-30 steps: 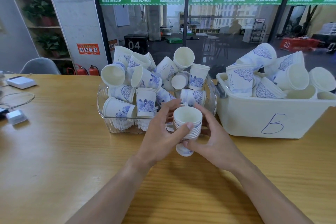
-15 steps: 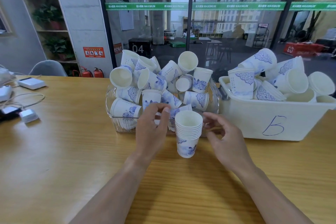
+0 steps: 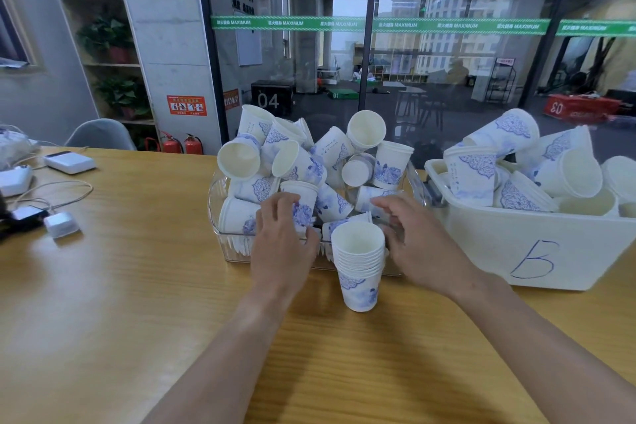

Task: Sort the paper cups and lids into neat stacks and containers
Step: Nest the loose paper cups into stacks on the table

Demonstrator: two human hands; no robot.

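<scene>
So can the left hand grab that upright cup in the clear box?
Probably yes. The left hand is already at the upright cup in the clear box, fingers open, nothing between them.

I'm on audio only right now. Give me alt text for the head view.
A stack of nested paper cups stands upright on the wooden table, untouched, while the left hand and right hand reach into the clear bin of jumbled cups behind it. A white bin marked B sits right, also full.

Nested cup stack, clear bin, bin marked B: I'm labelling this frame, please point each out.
nested cup stack (image 3: 358,262), head view, stacked rims
clear bin (image 3: 237,248), head view, front wall
bin marked B (image 3: 481,241), head view, bare front wall
</scene>
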